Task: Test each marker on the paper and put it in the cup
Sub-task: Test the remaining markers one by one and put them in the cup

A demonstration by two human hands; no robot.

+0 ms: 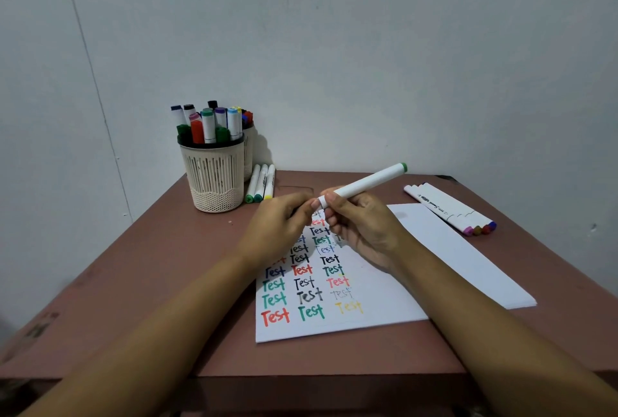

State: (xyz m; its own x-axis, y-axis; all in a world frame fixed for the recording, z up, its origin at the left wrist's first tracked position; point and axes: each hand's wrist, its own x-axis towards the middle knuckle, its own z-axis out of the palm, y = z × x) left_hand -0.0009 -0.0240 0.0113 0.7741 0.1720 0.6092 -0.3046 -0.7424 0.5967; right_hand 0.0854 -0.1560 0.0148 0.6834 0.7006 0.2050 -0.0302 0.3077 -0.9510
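Note:
A white marker with a green end is held above the paper, its green end pointing up and right. My right hand grips its barrel. My left hand pinches the white cap end of the same marker with its fingertips. Beneath the hands lies a white paper covered in several coloured "Test" words. A cream slotted cup at the back left holds several markers.
Three markers lie beside the cup. Several more markers lie at the back right beside the paper stack. A second cup stands behind the first. The brown table meets a grey wall.

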